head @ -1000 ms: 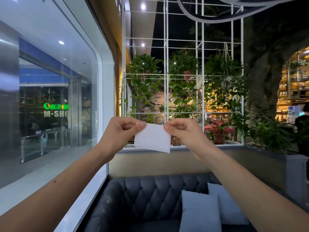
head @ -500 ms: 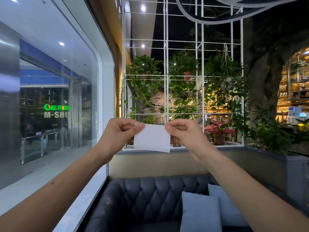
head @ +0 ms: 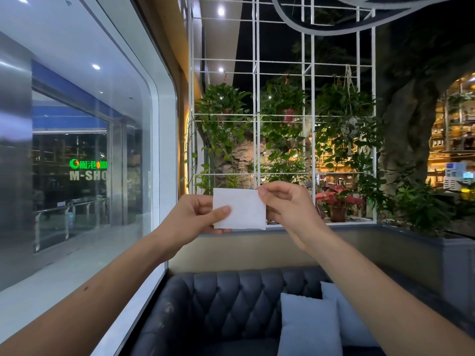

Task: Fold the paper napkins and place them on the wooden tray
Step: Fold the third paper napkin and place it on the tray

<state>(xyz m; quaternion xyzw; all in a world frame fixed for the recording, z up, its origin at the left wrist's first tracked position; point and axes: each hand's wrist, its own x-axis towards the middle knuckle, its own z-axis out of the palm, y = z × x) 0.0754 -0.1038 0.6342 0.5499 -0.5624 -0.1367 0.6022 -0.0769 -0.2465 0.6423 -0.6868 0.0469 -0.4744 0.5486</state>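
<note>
A small white folded paper napkin (head: 243,210) is held up in the air at arm's length, well above the sofa. My left hand (head: 191,218) grips its left side, thumb across the front near the lower left. My right hand (head: 288,206) pinches its upper right corner between thumb and forefinger. The napkin looks like a flat upright rectangle. No wooden tray is in view.
Below my arms is a dark tufted sofa (head: 231,299) with two pale cushions (head: 308,327). A large glass window (head: 84,150) runs along the left. Ahead, a white grid frame (head: 282,119) carries hanging plants, with a red potted plant (head: 338,204) on the ledge.
My left hand has slid down from the napkin's top left corner to its left side, thumb now on the front. The napkin hangs squarer than before. My right hand keeps its pinch.
</note>
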